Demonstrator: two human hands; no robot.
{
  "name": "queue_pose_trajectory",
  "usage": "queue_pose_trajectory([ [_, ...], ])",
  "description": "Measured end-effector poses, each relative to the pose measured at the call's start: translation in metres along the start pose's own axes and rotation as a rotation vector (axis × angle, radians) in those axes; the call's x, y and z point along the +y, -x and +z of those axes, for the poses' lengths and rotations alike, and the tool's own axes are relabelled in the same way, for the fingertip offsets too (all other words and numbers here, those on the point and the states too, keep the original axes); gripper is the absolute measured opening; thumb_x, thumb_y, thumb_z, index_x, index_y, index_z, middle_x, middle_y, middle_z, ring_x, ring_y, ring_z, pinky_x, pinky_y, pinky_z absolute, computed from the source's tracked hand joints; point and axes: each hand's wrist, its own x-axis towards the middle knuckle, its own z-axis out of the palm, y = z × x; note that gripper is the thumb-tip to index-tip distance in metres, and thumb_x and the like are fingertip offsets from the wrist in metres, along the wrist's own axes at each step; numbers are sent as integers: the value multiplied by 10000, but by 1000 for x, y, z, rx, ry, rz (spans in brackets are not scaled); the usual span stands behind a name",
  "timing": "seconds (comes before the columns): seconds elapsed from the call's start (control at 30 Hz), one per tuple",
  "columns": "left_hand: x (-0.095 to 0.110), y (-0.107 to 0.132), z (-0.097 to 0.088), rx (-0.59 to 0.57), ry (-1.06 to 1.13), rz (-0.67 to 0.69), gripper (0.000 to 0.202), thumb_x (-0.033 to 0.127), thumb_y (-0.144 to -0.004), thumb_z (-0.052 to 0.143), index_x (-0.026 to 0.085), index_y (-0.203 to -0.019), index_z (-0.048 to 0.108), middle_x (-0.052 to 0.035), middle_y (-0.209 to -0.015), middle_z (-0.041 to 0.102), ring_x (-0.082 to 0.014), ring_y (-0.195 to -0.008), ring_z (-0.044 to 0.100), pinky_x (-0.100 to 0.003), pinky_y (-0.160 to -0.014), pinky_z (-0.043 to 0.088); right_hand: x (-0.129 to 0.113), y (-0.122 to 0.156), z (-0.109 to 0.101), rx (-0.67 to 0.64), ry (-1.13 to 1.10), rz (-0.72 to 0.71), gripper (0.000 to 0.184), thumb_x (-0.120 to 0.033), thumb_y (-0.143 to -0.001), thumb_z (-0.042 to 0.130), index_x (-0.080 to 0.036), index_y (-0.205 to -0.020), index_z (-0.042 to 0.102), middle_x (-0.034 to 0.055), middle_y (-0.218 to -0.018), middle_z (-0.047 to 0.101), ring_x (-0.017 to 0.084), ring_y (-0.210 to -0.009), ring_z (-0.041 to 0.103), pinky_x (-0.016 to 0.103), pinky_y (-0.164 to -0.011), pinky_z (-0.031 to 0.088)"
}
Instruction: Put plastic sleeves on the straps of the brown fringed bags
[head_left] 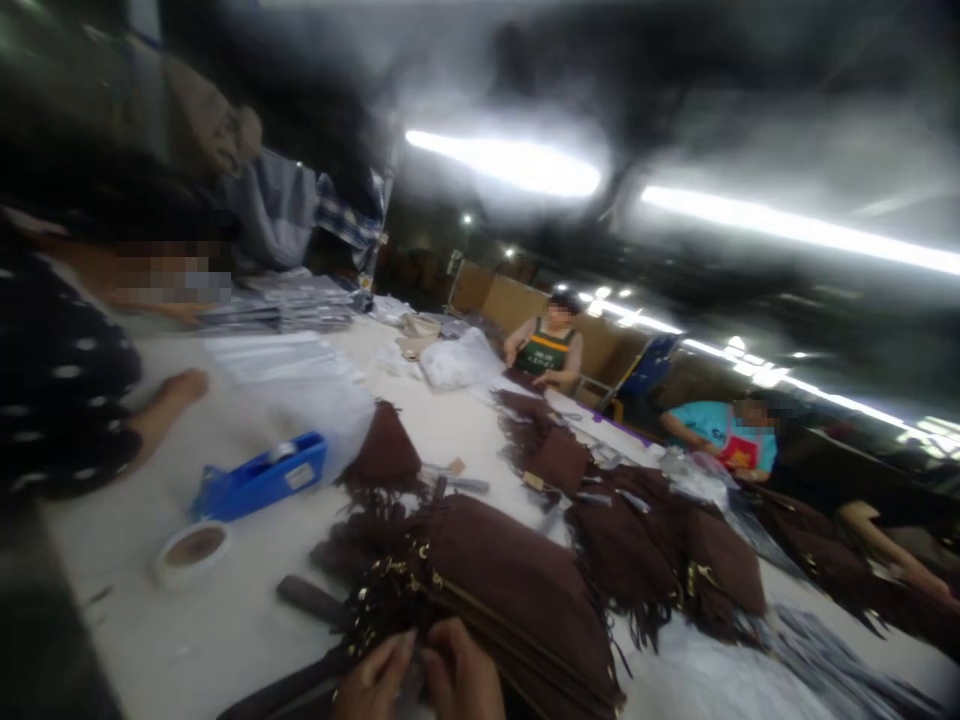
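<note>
At the bottom edge my left hand (377, 677) and my right hand (463, 672) come together, fingertips pinched close to each other. Whatever sits between them is too blurred to make out. Just beyond lies a stack of dark brown bags (517, 560) with gold zips and metal fittings, and my right hand is right against its near side. Dark fringe and straps with gold clasps (382, 580) spread to the left of the stack. A dark strap (289, 690) runs leftward from beside my left hand.
A blue tape dispenser (262, 478) and a round white tub (193, 550) stand on the white table (150, 650) at left. More fringed brown bags (637, 530) lie to the right. Clear plastic bags (322, 400) lie near a co-worker's hand (184, 388). Other people work farther along.
</note>
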Motion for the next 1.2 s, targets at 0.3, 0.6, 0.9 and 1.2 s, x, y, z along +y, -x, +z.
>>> queue_pose_trajectory([
  [0.3,9,13,0,-167,129,43,450,572,-851,537,154,-941,675,-57,-912,670,-228,-937,569,-306,-838,434,-20,5,-16,42,241,-68,248,-380,-926,482,-221,-868,664,28,-785,651,158,-696,593,243,-697,427],
  [0.6,9,1,-4,-237,88,-34,521,660,-795,546,153,-858,647,5,-695,518,-141,-654,422,-254,-614,339,-36,-8,-12,138,401,-159,256,-361,-967,425,-244,-932,650,42,-898,635,159,-773,620,244,-728,423],
  [0.9,34,-2,5,-255,298,-88,476,622,-701,682,151,-724,612,15,-659,505,-119,-624,422,-242,-599,347,-32,-24,-11,168,405,-206,247,-355,-962,438,-230,-943,650,48,-890,645,159,-759,630,242,-715,430],
  [1.2,44,-10,14,-204,233,-41,381,510,-698,713,145,-697,606,10,-584,555,-110,-519,485,-225,-512,373,-43,-25,-13,156,410,-176,236,-308,-961,420,-208,-915,629,32,-854,638,153,-761,625,248,-720,437],
])
